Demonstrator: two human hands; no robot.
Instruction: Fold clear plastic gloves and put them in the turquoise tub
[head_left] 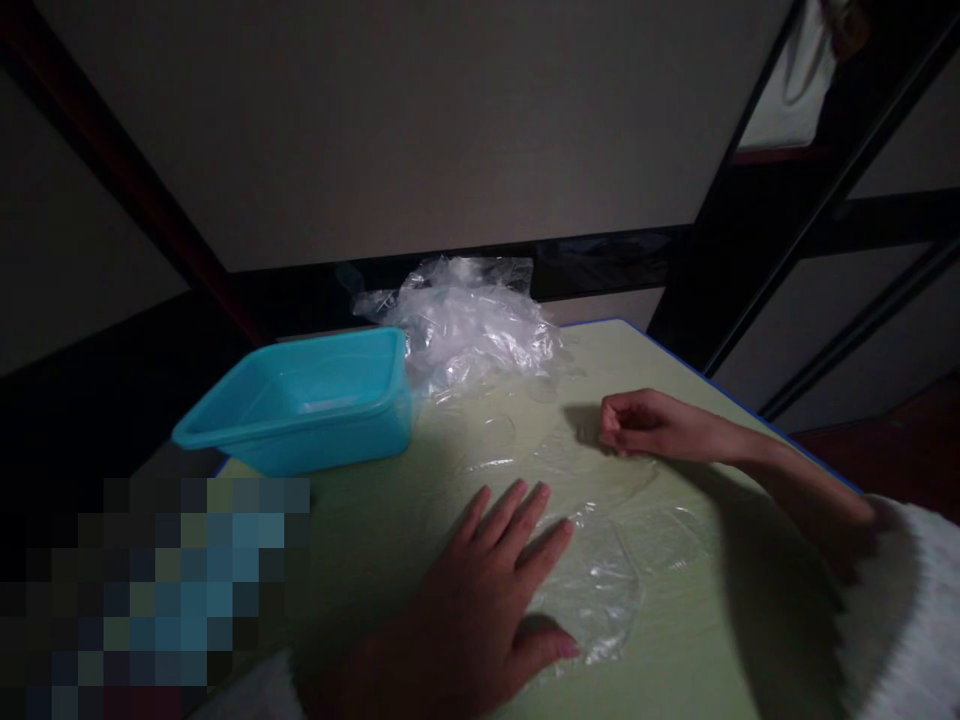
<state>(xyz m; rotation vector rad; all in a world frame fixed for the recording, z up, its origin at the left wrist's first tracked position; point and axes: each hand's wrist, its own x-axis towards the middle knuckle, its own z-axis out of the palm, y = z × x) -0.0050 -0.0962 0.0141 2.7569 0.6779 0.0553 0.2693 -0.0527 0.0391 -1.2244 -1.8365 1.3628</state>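
My left hand (pixel 487 585) lies palm down with its fingers spread, over the left side of a clear plastic bag (pixel 600 580) on the table. That bag is thin, see-through and fairly flat, with creases catching the light. Over the table to the right, my right hand (pixel 649 425) has its fingers curled in; whether they pinch anything is hidden. Below and beside it, faint clear film stretches toward the flat bag. Farther back sits a crumpled pile of clear plastic bags (pixel 480 320).
A turquoise plastic basket (pixel 322 435) stands at the left edge of the pale green table (pixel 697 640), close to the bag pile. Behind the table rises a light panel (pixel 450 120) with dark frames. A white bag (pixel 795 90) shows at the upper right.
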